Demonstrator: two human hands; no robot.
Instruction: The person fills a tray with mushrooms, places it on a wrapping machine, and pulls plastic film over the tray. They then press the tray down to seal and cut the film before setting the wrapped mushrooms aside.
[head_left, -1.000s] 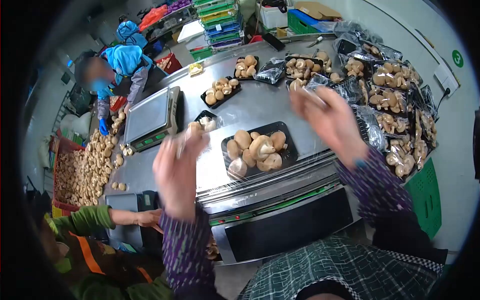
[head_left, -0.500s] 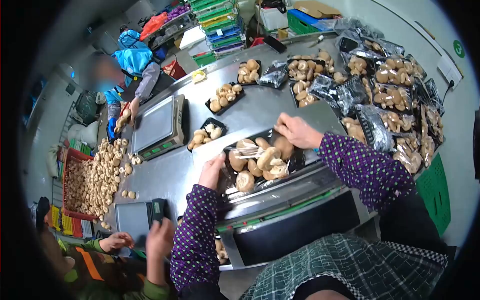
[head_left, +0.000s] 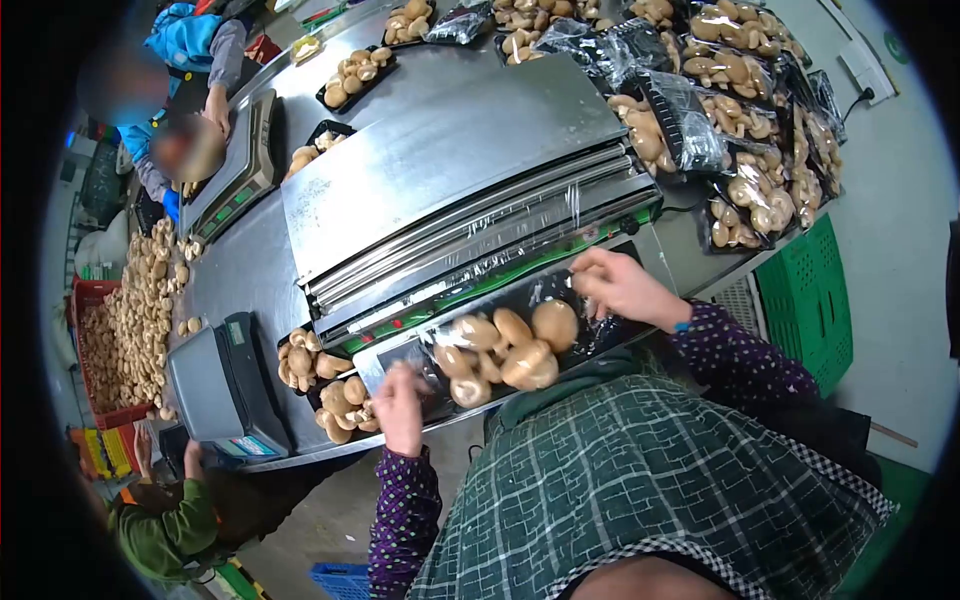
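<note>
Left hand (head_left: 400,395) and right hand (head_left: 620,285), at eight and two o'clock, are clamping film (head_left: 600,335) over the mushroom tray (head_left: 375,362); sealing seemingly undone

Film-covered black mushroom tray (head_left: 505,345), level, front edge

Bright, even overhead light fills the packing room; we see pale glare sweep the steel counter (head_left: 235,275) and wrapping machine (head_left: 440,150), and film glint on the mushroom tray (head_left: 505,345). Our fisheye lens bends every edge into a black rim. The left hand (head_left: 400,405) is slightly smeared.
</note>
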